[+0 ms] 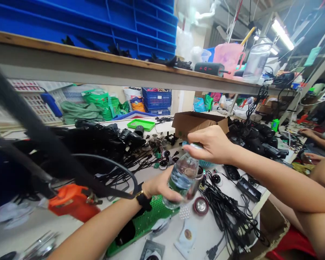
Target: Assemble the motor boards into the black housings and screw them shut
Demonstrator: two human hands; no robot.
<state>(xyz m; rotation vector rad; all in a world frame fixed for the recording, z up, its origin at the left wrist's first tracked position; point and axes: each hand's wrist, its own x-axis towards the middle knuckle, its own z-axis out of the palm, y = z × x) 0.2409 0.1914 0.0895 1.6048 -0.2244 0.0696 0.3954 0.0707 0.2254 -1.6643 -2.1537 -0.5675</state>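
My left hand [159, 186], with a black watch at the wrist, grips the lower part of a clear plastic water bottle [182, 177] that holds water and tilts toward the upper right. My right hand [211, 144] is closed around the bottle's top, and its fingers hide most of the cap. A small metal cup [197, 184] stands just behind the bottle. Under my left forearm lies a green perforated board [151, 220]. A bundle of black cables [227, 216] lies on the white workbench below my right forearm.
Black cables and small electronic parts cover the workbench [154, 135], with a cardboard box [197, 122] behind my hands. A black cable crosses the left foreground. Above runs a wooden-edged shelf [97, 61] holding blue crates. A co-worker's hand [307, 133] rests at the right.
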